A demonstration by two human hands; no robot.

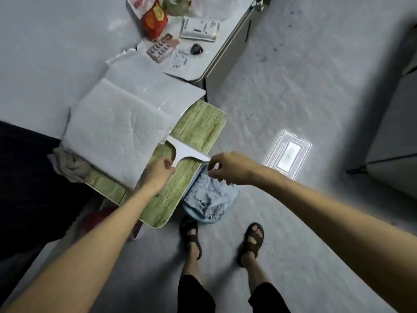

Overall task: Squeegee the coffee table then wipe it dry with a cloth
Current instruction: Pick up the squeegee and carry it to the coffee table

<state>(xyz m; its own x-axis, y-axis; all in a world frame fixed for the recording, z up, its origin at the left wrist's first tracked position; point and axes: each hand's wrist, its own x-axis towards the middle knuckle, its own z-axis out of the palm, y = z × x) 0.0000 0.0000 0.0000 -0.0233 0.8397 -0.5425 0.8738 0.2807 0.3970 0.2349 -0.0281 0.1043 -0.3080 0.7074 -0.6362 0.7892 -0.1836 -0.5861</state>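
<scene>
Left hand (158,175) grips white squeegee (187,151) handle on green coffee table (198,125), right hand (228,168) curled at blade tip above blue cloth (207,197) off table edge, hold unclear; squeegeeing underway, dry-wipe apparently not started.

The left hand (158,171) hides the handle of the squeegee (189,151).

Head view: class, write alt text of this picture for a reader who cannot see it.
A person standing over a green wood-grain coffee table holds a white squeegee on it, left hand gripping the handle, right hand seemingly pinching the blade's end. A crumpled blue cloth sits beside the table below that hand; white sheets cover the table's far side.
</scene>
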